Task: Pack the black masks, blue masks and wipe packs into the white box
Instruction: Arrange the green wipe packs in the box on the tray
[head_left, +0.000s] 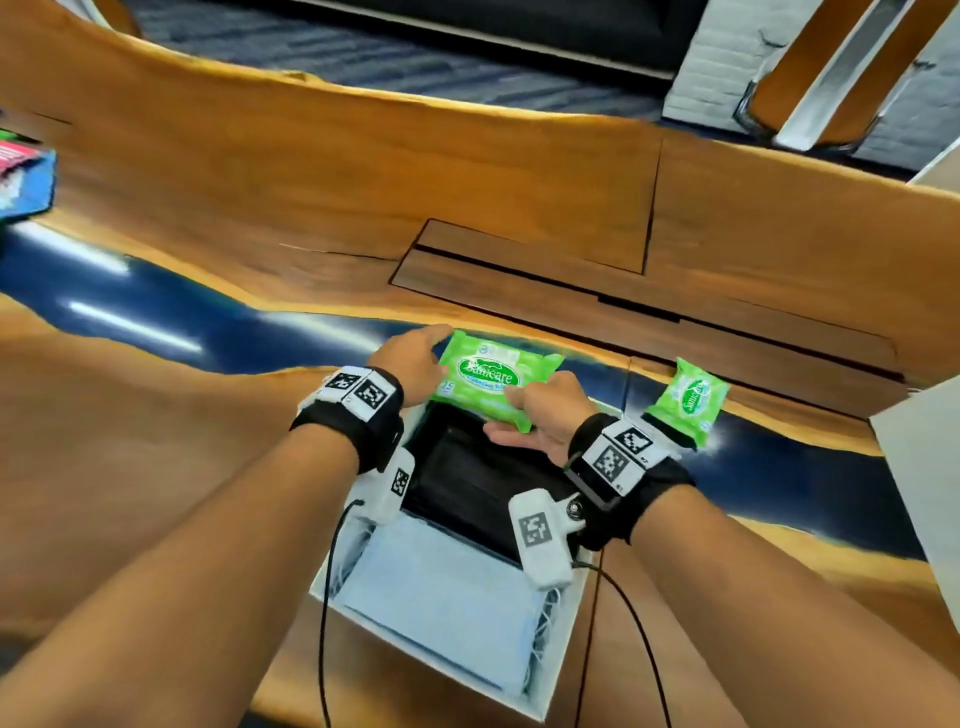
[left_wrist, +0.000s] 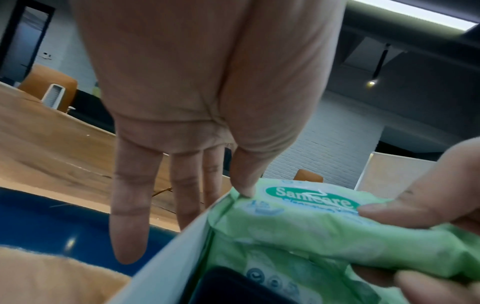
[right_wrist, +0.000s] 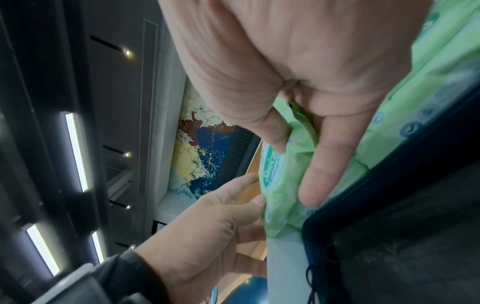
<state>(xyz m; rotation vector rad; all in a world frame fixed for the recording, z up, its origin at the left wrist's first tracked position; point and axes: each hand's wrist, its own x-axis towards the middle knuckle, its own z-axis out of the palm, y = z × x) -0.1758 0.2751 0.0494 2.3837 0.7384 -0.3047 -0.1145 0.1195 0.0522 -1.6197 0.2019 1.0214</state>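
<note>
A green wipe pack (head_left: 483, 374) (left_wrist: 298, 226) (right_wrist: 285, 185) hangs tilted over the far end of the white box (head_left: 563, 639). My right hand (head_left: 540, 415) (right_wrist: 296, 170) pinches its near right corner, thumb on top and fingers underneath. My left hand (head_left: 431, 353) (left_wrist: 187, 205) has its thumb on the pack's left corner, while its straight fingers point down outside the box wall (left_wrist: 168, 257). Inside the box, black masks (head_left: 462, 478) (right_wrist: 389, 236) fill the far half and blue masks (head_left: 441, 587) the near half. A second green wipe pack (head_left: 685, 402) lies on the table right of the box.
The box stands on a wood table with a blue resin strip (head_left: 156, 306). Colourful packets (head_left: 21, 176) lie at the far left edge. A white panel (head_left: 924, 493) rises at the right edge. A hatch (head_left: 519, 270) is set into the tabletop beyond the hands.
</note>
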